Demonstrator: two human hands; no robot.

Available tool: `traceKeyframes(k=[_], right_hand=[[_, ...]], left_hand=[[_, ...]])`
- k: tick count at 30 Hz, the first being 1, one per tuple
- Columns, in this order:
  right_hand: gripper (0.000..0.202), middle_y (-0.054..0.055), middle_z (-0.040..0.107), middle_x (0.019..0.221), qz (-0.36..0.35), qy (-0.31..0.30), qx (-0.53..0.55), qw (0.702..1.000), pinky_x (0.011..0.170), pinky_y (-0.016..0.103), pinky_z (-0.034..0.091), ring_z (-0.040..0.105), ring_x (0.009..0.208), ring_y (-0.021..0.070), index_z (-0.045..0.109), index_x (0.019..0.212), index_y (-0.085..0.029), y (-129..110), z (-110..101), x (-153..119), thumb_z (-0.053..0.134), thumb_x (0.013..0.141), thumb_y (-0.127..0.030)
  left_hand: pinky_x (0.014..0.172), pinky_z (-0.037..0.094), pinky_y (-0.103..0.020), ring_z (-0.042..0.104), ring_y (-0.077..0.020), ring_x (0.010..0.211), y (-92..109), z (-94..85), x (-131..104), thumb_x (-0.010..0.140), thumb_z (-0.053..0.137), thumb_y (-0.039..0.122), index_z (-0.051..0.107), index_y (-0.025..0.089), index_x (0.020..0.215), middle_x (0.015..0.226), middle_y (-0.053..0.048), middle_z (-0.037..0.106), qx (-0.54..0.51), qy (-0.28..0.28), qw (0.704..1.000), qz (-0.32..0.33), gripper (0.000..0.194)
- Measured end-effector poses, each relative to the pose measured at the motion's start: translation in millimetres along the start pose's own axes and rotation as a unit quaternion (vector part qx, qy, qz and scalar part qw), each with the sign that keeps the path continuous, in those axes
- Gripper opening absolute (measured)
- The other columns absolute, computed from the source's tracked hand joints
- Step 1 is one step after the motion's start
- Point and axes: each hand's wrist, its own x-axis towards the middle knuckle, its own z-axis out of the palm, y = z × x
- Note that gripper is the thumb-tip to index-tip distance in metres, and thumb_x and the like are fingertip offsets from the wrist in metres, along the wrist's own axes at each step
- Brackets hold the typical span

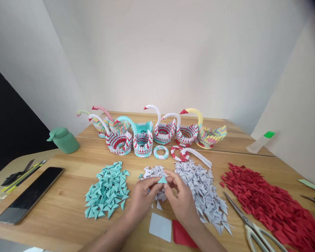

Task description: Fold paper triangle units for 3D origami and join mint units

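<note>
Between my two hands is a small teal folded paper triangle [162, 180], held up over the table. My left hand [145, 196] pinches its left side, and my right hand [180, 197] closes on its right side. Behind the fingers lies a small heap of white paper triangles [154, 172], partly hidden by them. To the left spreads a pile of teal paper triangles [107, 190]. A larger pile of white triangles [199, 189] lies to the right of my right hand. White paper squares [160, 226] and red paper squares [182, 235] rest below my hands.
Several folded paper swans [119, 142] stand at the back, with two paper rings [161, 152] and a curved white neck piece [199, 157] before them. Scissors [248, 222] and red triangles [270, 203] lie right. A phone [30, 194] and green dispenser [64, 140] are left; a glue bottle [261, 141] is back right.
</note>
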Motion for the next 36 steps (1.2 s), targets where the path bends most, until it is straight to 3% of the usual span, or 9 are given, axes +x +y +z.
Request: traceKeyframes(k=[5,10,13,16,20,24,26,29,36], right_hand=[[0.027,0.003,0.066,0.082,-0.052,-0.044,-0.063,0.996,0.074,0.029,0.052,0.063,0.075,0.0184,0.064,0.108,-0.022,-3,-2,0,0.052,0.083,-0.022],[0.031,0.002,0.064,0.08,0.015,-0.115,0.03,0.993,0.07,0.028,0.051,0.062,0.074,0.0172,0.063,0.111,-0.02,-3,-5,4,0.059,0.082,-0.03],[0.028,0.002,0.066,0.079,0.059,-0.125,0.087,0.987,0.069,0.028,0.051,0.062,0.073,0.0179,0.068,0.101,-0.02,-2,-9,8,0.055,0.086,-0.04],[0.026,0.002,0.066,0.076,0.078,-0.096,0.094,0.988,0.065,0.028,0.051,0.062,0.069,0.0176,0.067,0.092,-0.019,-2,-14,11,0.056,0.086,-0.042],[0.016,0.002,0.065,0.079,-0.027,-0.038,-0.028,0.999,0.068,0.028,0.049,0.061,0.073,0.0177,0.062,0.085,-0.021,-3,-15,10,0.055,0.087,-0.035],[0.006,0.002,0.061,0.079,-0.166,-0.039,-0.163,0.972,0.07,0.03,0.046,0.058,0.076,0.0187,0.058,0.09,-0.021,0,-11,5,0.054,0.086,-0.021],[0.01,0.003,0.061,0.08,-0.193,-0.038,-0.207,0.958,0.069,0.03,0.044,0.058,0.077,0.0192,0.057,0.095,-0.02,3,-9,3,0.052,0.086,-0.018],[0.007,0.002,0.059,0.076,-0.212,-0.022,-0.248,0.945,0.065,0.029,0.041,0.056,0.073,0.0183,0.055,0.086,-0.02,4,-7,0,0.05,0.087,-0.016],[0.018,0.0,0.053,0.065,-0.26,0.027,-0.299,0.918,0.06,0.027,0.035,0.051,0.063,0.0157,0.049,0.072,-0.02,0,-4,-2,0.047,0.088,-0.013]], left_hand=[[0.058,0.043,-0.022,0.055,-0.0136,0.059,-7,-0.6,2,0.082,0.058,0.036,0.065,0.015,0.069,0.062,-0.001,0.062,-0.068,0.025,0.996,-0.048,0.025],[0.049,0.038,-0.02,0.045,-0.0087,0.045,-10,-3.7,8,0.073,0.066,0.047,0.056,0.015,0.063,0.049,0.002,0.054,-0.172,0.017,0.977,-0.124,0.035],[0.051,0.039,-0.021,0.046,-0.0091,0.046,-8,-4.4,9,0.072,0.067,0.044,0.054,0.016,0.062,0.05,0.002,0.055,-0.161,0.007,0.98,-0.115,0.033],[0.053,0.039,-0.022,0.049,-0.0108,0.05,-6,-3.8,7,0.077,0.061,0.037,0.054,0.016,0.061,0.053,0.001,0.057,-0.104,0.005,0.991,-0.086,0.027],[0.055,0.037,-0.022,0.047,-0.0114,0.054,-6,-3.1,3,0.081,0.053,0.025,0.055,0.016,0.06,0.056,0.001,0.055,0.041,0.048,0.998,-0.028,0.022],[0.057,0.036,-0.022,0.049,-0.0119,0.057,-8,-1.4,-1,0.08,0.051,0.016,0.059,0.017,0.063,0.06,0.001,0.059,0.163,0.073,0.983,0.03,0.019],[0.06,0.037,-0.022,0.052,-0.0126,0.059,-8,-0.1,-3,0.08,0.051,0.013,0.06,0.017,0.065,0.062,0.0,0.061,0.206,0.077,0.974,0.055,0.018],[0.062,0.038,-0.023,0.054,-0.0139,0.062,-7,1.8,-4,0.08,0.052,0.013,0.062,0.017,0.066,0.064,-0.001,0.063,0.249,0.073,0.963,0.075,0.018],[0.061,0.039,-0.023,0.055,-0.0147,0.062,-4,2.4,-3,0.079,0.054,0.013,0.066,0.017,0.072,0.067,-0.002,0.065,0.223,0.072,0.971,0.04,0.015]])
